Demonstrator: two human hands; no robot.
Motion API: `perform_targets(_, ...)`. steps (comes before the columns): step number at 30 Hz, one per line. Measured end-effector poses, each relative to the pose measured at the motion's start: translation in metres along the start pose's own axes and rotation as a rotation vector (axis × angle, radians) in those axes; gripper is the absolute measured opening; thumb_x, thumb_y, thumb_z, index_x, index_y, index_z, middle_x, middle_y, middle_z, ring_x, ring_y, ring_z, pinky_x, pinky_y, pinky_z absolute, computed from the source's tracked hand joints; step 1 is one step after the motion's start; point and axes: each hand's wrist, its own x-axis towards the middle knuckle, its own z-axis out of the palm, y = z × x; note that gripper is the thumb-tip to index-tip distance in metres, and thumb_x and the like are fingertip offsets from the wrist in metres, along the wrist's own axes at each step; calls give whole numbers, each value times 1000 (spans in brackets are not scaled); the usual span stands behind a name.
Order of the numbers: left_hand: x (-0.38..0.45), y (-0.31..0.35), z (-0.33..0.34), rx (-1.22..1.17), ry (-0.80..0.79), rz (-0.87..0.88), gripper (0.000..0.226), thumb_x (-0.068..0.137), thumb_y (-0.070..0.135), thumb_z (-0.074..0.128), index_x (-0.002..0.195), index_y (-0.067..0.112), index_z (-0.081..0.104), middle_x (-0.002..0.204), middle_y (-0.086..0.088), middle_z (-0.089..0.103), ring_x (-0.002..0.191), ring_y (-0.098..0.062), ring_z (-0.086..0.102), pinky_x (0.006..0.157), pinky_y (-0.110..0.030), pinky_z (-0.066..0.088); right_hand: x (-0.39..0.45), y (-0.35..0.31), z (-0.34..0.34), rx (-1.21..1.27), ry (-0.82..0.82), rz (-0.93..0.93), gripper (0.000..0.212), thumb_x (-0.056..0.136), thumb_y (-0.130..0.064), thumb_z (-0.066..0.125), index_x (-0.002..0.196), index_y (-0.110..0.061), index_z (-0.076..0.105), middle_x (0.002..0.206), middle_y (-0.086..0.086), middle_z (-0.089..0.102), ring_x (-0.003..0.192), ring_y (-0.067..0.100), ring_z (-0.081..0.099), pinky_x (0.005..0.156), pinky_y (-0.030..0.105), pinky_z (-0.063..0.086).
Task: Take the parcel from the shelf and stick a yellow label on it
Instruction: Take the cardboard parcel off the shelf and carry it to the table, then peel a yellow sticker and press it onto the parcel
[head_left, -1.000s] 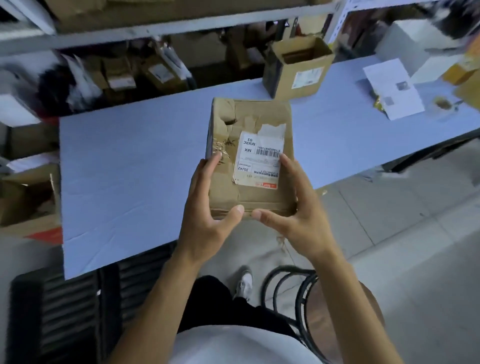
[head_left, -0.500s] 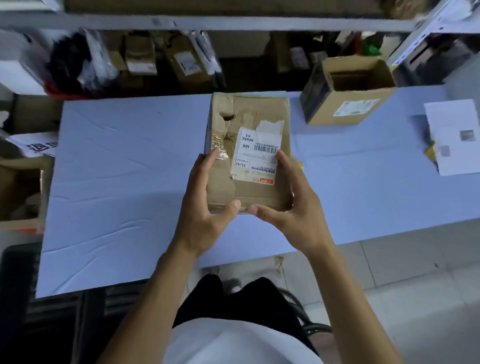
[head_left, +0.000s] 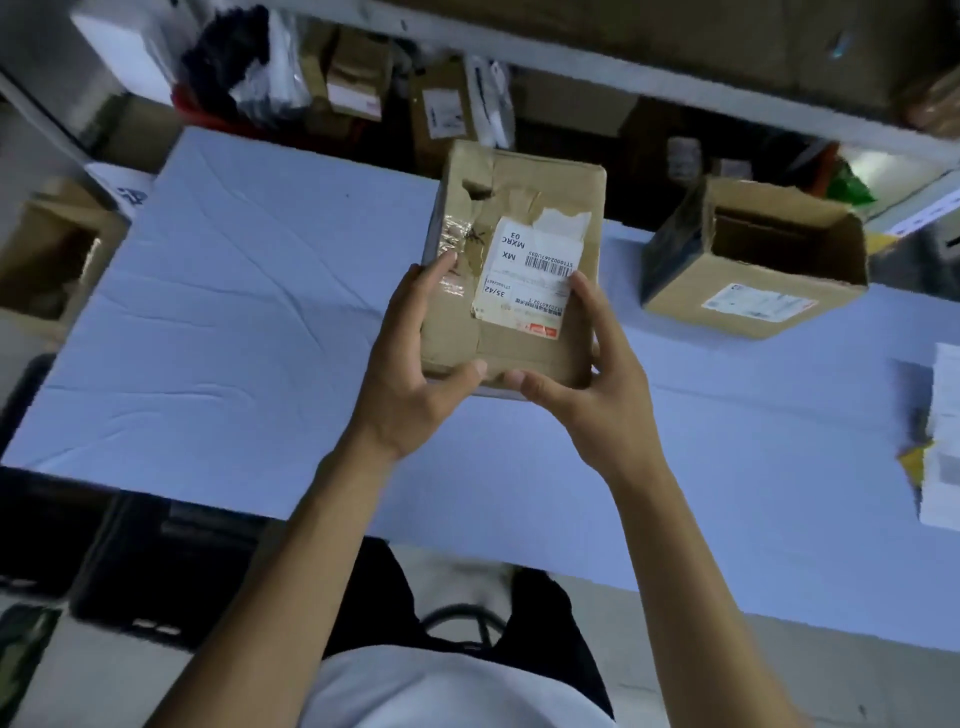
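While a blue table stretches beneath, a person holds a battered cardboard parcel in both hands above its middle, near the far edge. Seen from the head camera, the left hand wraps the parcel's left side, fingers curled along the edge and thumb pressed at the near corner; the right hand grips the right side the same way, thumb meeting the near edge. A white shipping label with a barcode, torn at one end, sits on the parcel's top face, beside crumpled tape. To the right of the parcel, an open cardboard box rests on the table. Beyond the parcel, shelves hold more packages. Far right of the parcel, white sheets lie on the table, with a scrap of yellow at their edge.
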Motion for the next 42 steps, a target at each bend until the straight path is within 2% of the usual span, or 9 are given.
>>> perform_targets(6, -45, -9, 65, -64, 267, -145, 82, 73, 15, 64, 149, 26, 33, 151, 1, 43, 139, -17, 44, 110, -41, 45, 7, 31, -42, 8, -246, -6, 91, 69, -18, 87, 145, -37, 42, 146, -15, 46, 131, 12, 51, 100, 46, 53)
perform_targets(11, -82, -29, 89, -96, 333, -218, 82, 73, 9, 64, 148, 30, 35, 150, 0, 46, 136, -19, 48, 108, -48, 46, -23, 61, -43, 20, -283, 34, 92, 65, -23, 86, 145, -33, 42, 144, -14, 48, 128, 13, 53, 101, 47, 51)
perform_targets(18, -119, -105, 85, -92, 332, -170, 82, 72, 9, 62, 148, 27, 36, 148, 1, 48, 134, -15, 50, 109, -43, 46, -57, 129, 6, 47, -228, -10, 92, 67, -17, 88, 147, -29, 42, 144, -15, 49, 127, 5, 52, 104, 43, 50)
perform_targets(24, -145, -154, 73, -104, 307, -133, 82, 68, 21, 65, 144, 39, 38, 146, 3, 51, 132, -17, 52, 106, -47, 49, -81, 176, 46, 53, -191, -87, 92, 64, -35, 85, 145, -38, 42, 143, -20, 50, 130, 4, 52, 105, 43, 49)
perform_targets(30, -154, -187, 72, -143, 266, -102, 80, 71, 20, 64, 144, 37, 39, 141, 9, 54, 128, -12, 54, 111, -40, 44, -94, 196, 54, -17, -209, -189, 88, 71, -27, 87, 146, -36, 41, 140, -18, 53, 124, -5, 52, 97, 12, 47)
perform_targets(35, -159, -181, 71, -105, 236, -125, 73, 79, 15, 64, 145, 33, 41, 147, 1, 48, 134, -20, 48, 112, -38, 42, -98, 194, 52, -132, -193, -166, 94, 69, -43, 85, 149, -33, 37, 145, -13, 50, 128, 8, 51, 103, 26, 45)
perform_targets(37, -159, -179, 70, 26, 245, -86, 63, 88, 10, 61, 144, 34, 44, 153, -4, 39, 142, -24, 37, 118, -40, 33, -99, 193, 53, -153, -193, -161, 96, 68, -47, 84, 150, -33, 35, 148, -12, 48, 131, 11, 50, 105, 29, 46)
perform_targets(39, -160, -173, 77, 233, 269, -14, 51, 96, 7, 51, 138, 36, 51, 160, -7, 22, 150, -24, 19, 120, -30, 18, -100, 191, 54, -179, -173, -160, 97, 68, -50, 83, 151, -33, 35, 149, -10, 47, 133, 12, 48, 107, 32, 45)
perform_targets(42, -163, -173, 86, 404, 271, 28, 43, 101, 5, 41, 127, 29, 64, 162, -2, 18, 147, -26, 14, 116, -27, 19, -101, 191, 56, -238, -149, -166, 96, 69, -56, 79, 151, -34, 33, 153, -8, 44, 138, 16, 44, 112, 40, 41)
